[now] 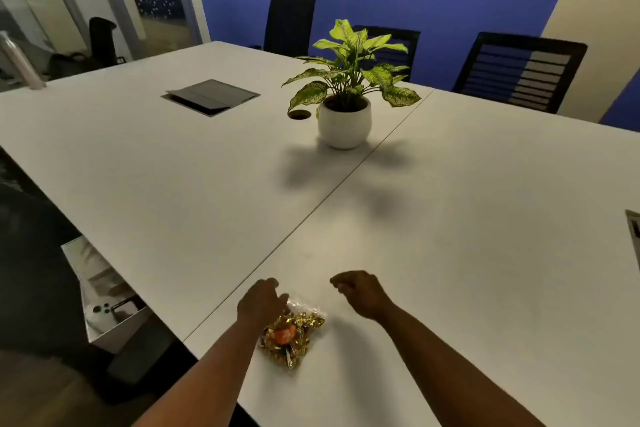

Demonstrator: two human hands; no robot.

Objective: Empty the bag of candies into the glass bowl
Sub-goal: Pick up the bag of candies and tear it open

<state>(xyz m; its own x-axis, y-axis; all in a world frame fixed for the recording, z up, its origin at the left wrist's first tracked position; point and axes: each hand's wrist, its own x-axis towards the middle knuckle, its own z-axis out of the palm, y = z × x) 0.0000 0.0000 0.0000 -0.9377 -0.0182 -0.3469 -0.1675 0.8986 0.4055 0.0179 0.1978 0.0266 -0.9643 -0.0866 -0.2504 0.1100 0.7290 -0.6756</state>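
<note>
A clear plastic bag of gold-wrapped candies (291, 340) with an orange piece inside lies on the white table (450, 253) near its front edge. My left hand (261, 300) rests just left of the bag's top, fingertips touching or almost touching the clear plastic; whether it grips the bag is unclear. My right hand (360, 291) hovers to the right of the bag with loosely curled fingers and nothing in it. No glass bowl is in view.
A potted plant in a white pot (344, 121) stands mid-table. A black cable hatch (211, 97) and a round grommet hole (298, 114) lie behind it. Black chairs (519, 71) line the far side. An open white box (107, 291) sits below the table's left edge.
</note>
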